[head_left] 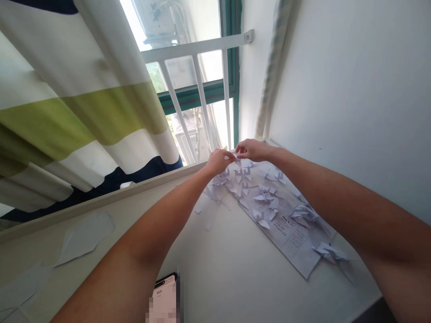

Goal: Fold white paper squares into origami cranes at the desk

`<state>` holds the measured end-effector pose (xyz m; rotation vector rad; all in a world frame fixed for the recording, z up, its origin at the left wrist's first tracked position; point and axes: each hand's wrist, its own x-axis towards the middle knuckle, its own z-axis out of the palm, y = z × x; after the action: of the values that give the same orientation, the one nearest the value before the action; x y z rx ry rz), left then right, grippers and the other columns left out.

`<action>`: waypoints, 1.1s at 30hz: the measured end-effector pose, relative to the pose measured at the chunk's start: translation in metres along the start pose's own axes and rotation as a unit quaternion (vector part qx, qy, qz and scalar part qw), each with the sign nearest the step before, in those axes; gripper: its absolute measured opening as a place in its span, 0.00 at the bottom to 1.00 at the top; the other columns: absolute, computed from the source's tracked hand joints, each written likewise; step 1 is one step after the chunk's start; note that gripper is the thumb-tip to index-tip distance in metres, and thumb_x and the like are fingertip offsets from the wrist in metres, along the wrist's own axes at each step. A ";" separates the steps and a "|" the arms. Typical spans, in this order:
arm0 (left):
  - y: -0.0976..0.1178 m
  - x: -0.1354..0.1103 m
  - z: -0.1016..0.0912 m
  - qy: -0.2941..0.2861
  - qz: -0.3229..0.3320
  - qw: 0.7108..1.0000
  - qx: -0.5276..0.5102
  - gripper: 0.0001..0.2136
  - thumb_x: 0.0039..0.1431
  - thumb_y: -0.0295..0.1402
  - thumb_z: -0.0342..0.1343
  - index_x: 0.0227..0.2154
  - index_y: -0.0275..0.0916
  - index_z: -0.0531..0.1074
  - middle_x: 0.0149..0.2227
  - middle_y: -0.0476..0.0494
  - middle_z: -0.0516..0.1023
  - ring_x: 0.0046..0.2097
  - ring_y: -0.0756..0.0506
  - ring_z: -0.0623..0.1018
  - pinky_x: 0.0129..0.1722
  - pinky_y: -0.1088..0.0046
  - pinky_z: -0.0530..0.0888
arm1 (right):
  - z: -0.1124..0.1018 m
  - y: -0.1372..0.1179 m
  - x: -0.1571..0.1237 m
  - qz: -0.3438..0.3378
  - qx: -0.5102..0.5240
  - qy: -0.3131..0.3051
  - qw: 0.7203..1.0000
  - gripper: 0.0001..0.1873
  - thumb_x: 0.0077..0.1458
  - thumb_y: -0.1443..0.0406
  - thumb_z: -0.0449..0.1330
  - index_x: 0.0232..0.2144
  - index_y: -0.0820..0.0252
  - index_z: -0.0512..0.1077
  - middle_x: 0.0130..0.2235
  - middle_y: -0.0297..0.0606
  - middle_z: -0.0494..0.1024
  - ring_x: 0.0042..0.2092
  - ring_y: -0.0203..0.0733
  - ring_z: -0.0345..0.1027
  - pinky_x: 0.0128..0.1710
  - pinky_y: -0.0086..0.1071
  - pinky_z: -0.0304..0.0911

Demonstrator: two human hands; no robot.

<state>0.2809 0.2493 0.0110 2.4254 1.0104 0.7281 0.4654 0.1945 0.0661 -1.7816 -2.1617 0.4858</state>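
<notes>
At the far edge of the table, my left hand [219, 161] and my right hand [253, 150] are close together, fingertips nearly meeting. Both are closed in a pinch on a small folded white paper [237, 159], mostly hidden by the fingers and too small to make out its shape. Just below the hands, several white paper cranes [265, 194] lie crowded together. Some rest on a sheet with printed lines and handwriting [290, 237]. Another large crane [332, 253] sits at the sheet's near right corner, under my right forearm.
Paper strips and scraps [211, 217] lie left of the cranes. Loose white sheets [88, 233] are on the table's left side. A phone [164, 298] lies near the front. Beyond the raised table edge are a striped curtain [84, 116] and a barred window; a white wall [353, 89] stands right.
</notes>
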 end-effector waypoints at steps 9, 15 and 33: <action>-0.008 0.001 0.006 -0.018 0.007 0.999 0.038 0.11 0.61 0.35 0.61 0.44 0.44 0.84 0.43 0.42 0.85 0.54 0.32 0.74 0.57 0.48 0.69 | 0.021 0.020 0.011 0.003 -0.044 -0.028 0.999 0.04 0.56 0.67 0.70 0.36 0.59 0.82 0.36 0.41 0.84 0.38 0.45 0.76 0.39 0.36 0.67; -0.015 -0.032 -0.054 0.102 -0.004 0.995 0.023 0.11 0.62 0.30 0.57 0.43 0.41 0.83 0.44 0.42 0.85 0.54 0.36 0.75 0.59 0.54 0.70 | 0.001 -0.006 -0.004 0.031 -0.050 0.000 0.998 0.04 0.57 0.65 0.69 0.34 0.59 0.81 0.36 0.42 0.83 0.36 0.45 0.75 0.40 0.39 0.68; -0.104 -0.414 -0.201 0.182 -0.311 0.917 0.172 0.18 0.60 0.28 0.56 0.53 0.34 0.78 0.57 0.31 0.80 0.61 0.35 0.76 0.64 0.57 0.68 | 0.205 -0.334 -0.025 -0.327 -0.039 -0.102 0.939 0.22 0.60 0.65 0.66 0.57 0.56 0.76 0.63 0.47 0.74 0.66 0.56 0.66 0.68 0.48 0.58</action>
<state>-0.1433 0.0449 -0.0162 2.0447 2.0821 0.8244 0.0865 0.0975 0.0281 -0.9627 -2.7606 0.4270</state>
